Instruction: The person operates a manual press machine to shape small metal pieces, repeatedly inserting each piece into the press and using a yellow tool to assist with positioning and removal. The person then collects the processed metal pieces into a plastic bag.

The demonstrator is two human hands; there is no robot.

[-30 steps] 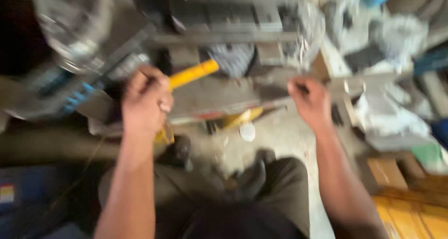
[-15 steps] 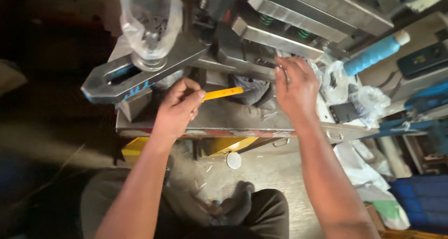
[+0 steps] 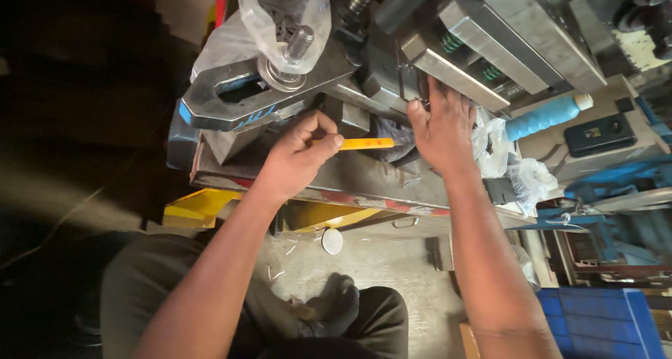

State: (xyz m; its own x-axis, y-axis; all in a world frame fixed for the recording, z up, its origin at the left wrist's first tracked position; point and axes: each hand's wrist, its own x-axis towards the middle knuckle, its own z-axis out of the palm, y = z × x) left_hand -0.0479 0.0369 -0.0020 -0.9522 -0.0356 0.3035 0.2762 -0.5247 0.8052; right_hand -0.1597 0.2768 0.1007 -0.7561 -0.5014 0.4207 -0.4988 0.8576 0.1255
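Observation:
My left hand (image 3: pixel 297 156) grips a thin yellow stick-like tool (image 3: pixel 367 144), holding it level with its tip pointing right toward a dark gap in the machine. My right hand (image 3: pixel 441 131) rests against the grey metal block (image 3: pixel 455 75) of the machine, fingers pressed on its lower edge just right of the tool's tip; whether it holds anything I cannot tell. A heavy steel clamp bar (image 3: pixel 259 96) with a threaded bolt (image 3: pixel 297 44) lies just above my left hand.
A clear plastic bag (image 3: pixel 280 12) drapes over the bolt. A blue spool (image 3: pixel 542 117) and a dark blue box (image 3: pixel 602 135) lie to the right, with blue crates (image 3: pixel 602 320) lower right. Yellow machine base (image 3: pixel 203 208) and a white disc (image 3: pixel 332 241) sit near my knees.
The view has steadied and closed in on the machine. My left hand has brought the yellow tool up level to the gap; my right hand has moved from the bench edge onto the metal block.

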